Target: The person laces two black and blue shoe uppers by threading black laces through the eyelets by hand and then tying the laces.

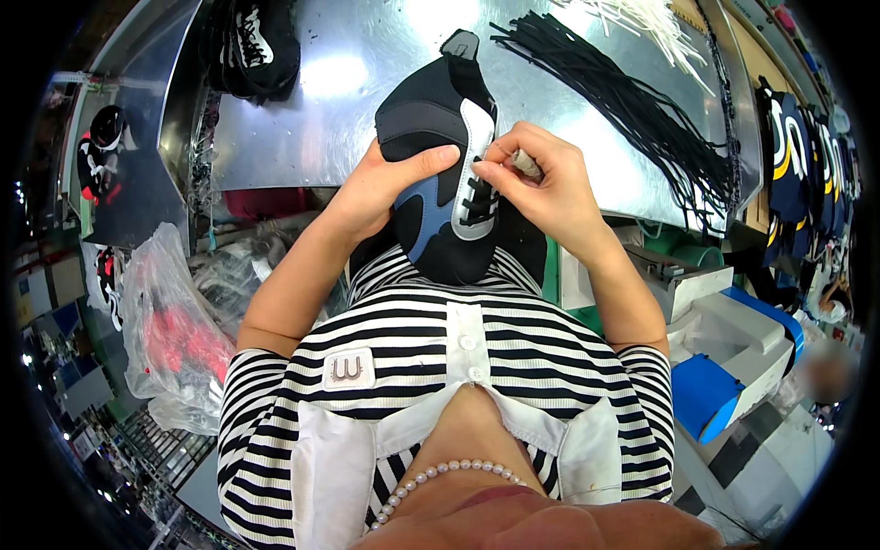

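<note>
A black, grey and blue shoe upper [423, 126] with a white eyelet strip is held upright at the table's near edge, in front of my body. My left hand [390, 179] grips it from the left, thumb pressed on its side and fingers behind it. A black shoelace [478, 202] crosses the lower eyelets in several rows. My right hand [547, 174] pinches at the eyelet strip, thumb and forefinger closed on the lace; the exact lace end is hard to see. Something beige-grey, perhaps a wrap [526, 165], shows among the right fingers.
Black laces [623, 110] lie in a bundle on the metal table [348, 137], with white laces [646, 27] beyond. Dark shoe uppers [252, 50] are stacked far left. A clear plastic bag [170, 321] hangs at left; a grey and blue machine [733, 353] stands at right.
</note>
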The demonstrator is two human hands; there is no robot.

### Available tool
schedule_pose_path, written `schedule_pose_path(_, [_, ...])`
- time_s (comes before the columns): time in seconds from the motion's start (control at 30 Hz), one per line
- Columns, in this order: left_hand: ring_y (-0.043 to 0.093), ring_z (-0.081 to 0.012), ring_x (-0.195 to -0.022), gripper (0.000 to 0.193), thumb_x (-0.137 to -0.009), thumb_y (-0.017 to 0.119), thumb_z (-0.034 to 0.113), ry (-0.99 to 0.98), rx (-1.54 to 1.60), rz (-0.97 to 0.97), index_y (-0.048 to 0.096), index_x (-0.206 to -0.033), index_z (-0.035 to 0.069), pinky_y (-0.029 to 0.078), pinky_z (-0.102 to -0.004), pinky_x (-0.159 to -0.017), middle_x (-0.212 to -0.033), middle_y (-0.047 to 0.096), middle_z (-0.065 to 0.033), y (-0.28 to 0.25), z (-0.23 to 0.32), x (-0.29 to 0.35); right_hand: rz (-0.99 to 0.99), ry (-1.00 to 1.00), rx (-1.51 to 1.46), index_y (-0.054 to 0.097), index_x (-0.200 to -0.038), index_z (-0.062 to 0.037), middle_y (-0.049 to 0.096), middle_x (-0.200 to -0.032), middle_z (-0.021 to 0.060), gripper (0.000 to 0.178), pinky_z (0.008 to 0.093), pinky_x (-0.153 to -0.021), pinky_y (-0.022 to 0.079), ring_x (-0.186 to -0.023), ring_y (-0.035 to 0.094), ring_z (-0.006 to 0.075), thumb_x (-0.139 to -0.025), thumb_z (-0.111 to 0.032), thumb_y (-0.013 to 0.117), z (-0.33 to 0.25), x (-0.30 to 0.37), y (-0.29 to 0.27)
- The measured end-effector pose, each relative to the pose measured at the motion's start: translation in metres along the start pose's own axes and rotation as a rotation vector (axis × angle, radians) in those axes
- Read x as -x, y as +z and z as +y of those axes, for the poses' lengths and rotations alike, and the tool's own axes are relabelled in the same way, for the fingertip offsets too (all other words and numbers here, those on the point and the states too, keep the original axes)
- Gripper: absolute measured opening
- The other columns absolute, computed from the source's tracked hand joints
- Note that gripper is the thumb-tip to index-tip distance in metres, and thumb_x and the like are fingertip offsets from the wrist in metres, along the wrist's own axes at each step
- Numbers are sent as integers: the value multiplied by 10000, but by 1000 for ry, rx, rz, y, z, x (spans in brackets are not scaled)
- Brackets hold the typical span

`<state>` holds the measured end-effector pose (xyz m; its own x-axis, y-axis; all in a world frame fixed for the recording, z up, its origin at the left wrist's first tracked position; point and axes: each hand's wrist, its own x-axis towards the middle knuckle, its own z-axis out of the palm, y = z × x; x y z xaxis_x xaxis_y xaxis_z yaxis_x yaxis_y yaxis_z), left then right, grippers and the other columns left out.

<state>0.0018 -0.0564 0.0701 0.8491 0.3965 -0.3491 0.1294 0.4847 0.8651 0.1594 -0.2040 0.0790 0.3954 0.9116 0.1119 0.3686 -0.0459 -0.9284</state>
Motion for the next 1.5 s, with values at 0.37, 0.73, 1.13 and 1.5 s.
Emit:
schedule_pose_path(0.37, [651, -176, -986, 395, -900, 721, 177, -6, 268, -145, 569, -1221, 4, 545, -307, -868, -1108, 661, -87, -7, -23, -8, -241, -37, -321, 595, -796, -28, 529, -772, -7, 107, 211, -604, 338, -666, 446, 67, -830, -10, 696, 11, 6, -26])
schedule_pose_path(0.73, [584, -363, -1196, 549, -1006, 512, 373, 21, 478, -224, 473, -1361, -44, 453, -501, -1048, -1324, 570, -218, -36, -57, -29, 183, 316, -1099, 575, -1142, -88, 627, -979, -9, 222, 177, -670, 452, -778, 573, 63, -979, -235, 610, 65, 7, 28])
schedule_pose_path(1.13, [640, -232, -1112, 391, -980, 601, 216, 45, 740, -255, 537, -1313, 21, 510, -383, -984, -1237, 644, -114, -33, -49, -32, 444, 67, -1317, 562, -1106, -84, 654, -1012, 112, 157, 341, -821, 576, -938, 671, 212, -957, -72, 610, 82, 3, 11])
schedule_pose_path(1.5, [613, -235, -1156, 518, -971, 611, 299, 20, 773, -422, 468, -1373, 6, 494, -388, -1014, -1286, 606, -131, -45, -63, -31, 423, 62, -72, 683, -1008, -45, 509, -735, -99, 102, 179, -515, 219, -586, 305, -17, -908, -61, 683, 43, 3, -9])
